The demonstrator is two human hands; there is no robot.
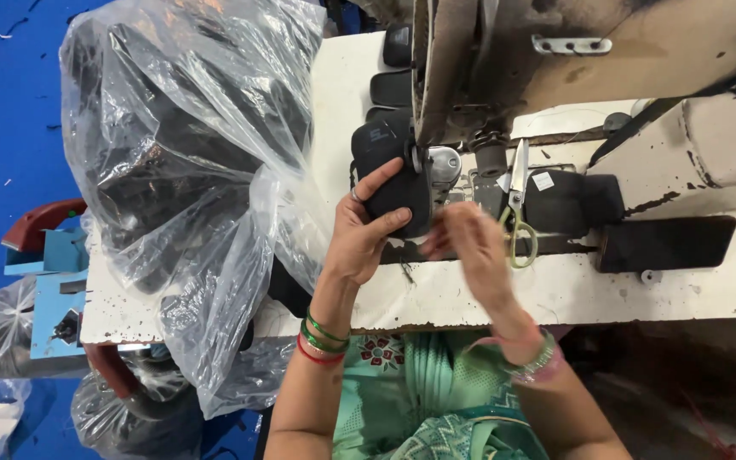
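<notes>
Both hands sit close to the needle: your left hand [359,232] pinches the black padded piece [389,175] against the sewing machine [470,94], while your right hand [470,243] is blurred, its grip unclear. A slip could likely put fingers under the needle; the nearby scissors [517,209] could snag.

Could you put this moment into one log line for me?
left hand: grips black padded piece at sewing machine | right hand: blurred, beside piece | scissors: on table

blocked left: plastic bag [189,170] | ahead: sewing machine [555,51] | free: table edge [641,294]
</notes>
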